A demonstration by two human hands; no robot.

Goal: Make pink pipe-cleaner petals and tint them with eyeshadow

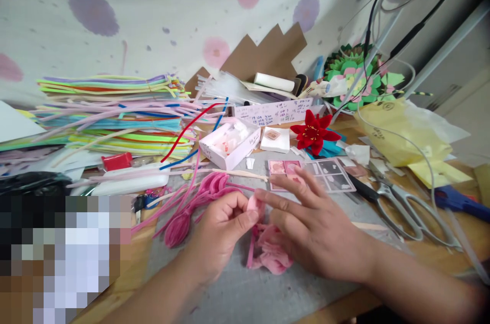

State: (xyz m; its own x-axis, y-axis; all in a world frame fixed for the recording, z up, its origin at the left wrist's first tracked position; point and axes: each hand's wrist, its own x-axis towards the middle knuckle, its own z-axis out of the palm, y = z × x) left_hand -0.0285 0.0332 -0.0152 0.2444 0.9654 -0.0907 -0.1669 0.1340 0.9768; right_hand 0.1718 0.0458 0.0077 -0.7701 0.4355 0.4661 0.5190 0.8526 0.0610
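Between the thumb and bent forefinger of my left hand (225,227) is a light pink fuzzy piece (252,203); its far side is hidden. My right hand (310,222) comes in from the right with its fingers spread, one fingertip touching that piece; its thumb is hidden. Under the right palm lies a ruffled pink bundle of fuzzy petals (273,252), partly covered. Left of my hands, darker pink looped chenille stems (179,227) rest on the grey mat (214,298).
Stacked coloured chenille stems (115,125) fill the back left. A small white box (229,145), a red flower (316,132) and a picture card (329,176) lie beyond my hands. Large scissors (406,212), a yellow bag (409,135) and hanging cables (413,33) are on the right.
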